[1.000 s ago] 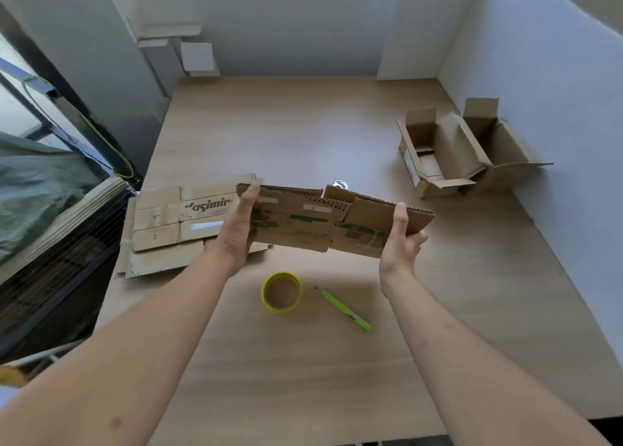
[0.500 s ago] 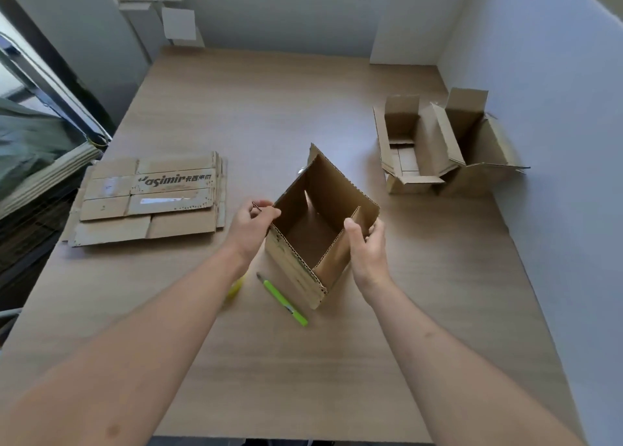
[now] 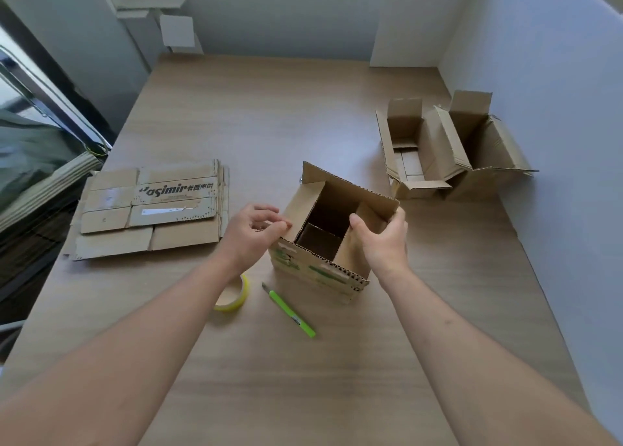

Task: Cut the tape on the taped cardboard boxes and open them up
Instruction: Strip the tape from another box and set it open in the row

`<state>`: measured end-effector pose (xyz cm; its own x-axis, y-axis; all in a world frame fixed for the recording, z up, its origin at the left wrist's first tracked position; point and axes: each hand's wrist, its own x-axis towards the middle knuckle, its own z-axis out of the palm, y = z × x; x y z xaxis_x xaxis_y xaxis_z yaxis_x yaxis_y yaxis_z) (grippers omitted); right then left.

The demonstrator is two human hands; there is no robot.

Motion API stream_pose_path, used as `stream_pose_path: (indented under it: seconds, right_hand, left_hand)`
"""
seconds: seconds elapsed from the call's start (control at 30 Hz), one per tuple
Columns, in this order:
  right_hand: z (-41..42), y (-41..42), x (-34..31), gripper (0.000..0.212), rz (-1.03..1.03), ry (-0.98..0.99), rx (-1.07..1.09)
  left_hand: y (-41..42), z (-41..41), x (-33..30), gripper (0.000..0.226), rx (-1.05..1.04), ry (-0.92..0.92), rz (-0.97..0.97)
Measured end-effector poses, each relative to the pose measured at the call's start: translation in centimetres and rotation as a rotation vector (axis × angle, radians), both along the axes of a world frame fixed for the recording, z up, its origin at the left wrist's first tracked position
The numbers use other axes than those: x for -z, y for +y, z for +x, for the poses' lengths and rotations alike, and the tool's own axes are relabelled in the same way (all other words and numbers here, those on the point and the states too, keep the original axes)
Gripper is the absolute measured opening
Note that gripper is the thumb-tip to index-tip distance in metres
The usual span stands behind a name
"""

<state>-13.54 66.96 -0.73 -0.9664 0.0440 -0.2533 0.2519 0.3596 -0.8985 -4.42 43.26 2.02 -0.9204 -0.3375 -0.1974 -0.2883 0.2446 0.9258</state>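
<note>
Left of centre, my left hand [image 3: 251, 231] pinches the box [image 3: 332, 233] wall; my right hand [image 3: 382, 240] grips its right flap. The cardboard, flat a second ago, now stands squared at centre, tape uncut.

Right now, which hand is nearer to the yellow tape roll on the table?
Left. The left hand pinches the near-left flap of the cardboard box, its wrist passing right over the yellow tape roll. The right hand grips the box's right side, farther away.
</note>
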Motion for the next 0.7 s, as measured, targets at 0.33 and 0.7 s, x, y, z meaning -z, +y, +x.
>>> stream_pose_path:
  seconds: [0.33, 0.7]
  right_hand:
    - [-0.3, -0.3, 1.4, 0.090, 0.011, 0.025, -0.068]
    - [-0.3, 1.0, 0.9, 0.032, -0.310, -0.034, -0.035]
  left_hand:
    - [-2.1, -0.2, -0.8, 0.082, 0.528, -0.333, -0.242]
    - [-1.2, -1.1, 2.1, 0.070, 0.156, -0.157, -0.142]
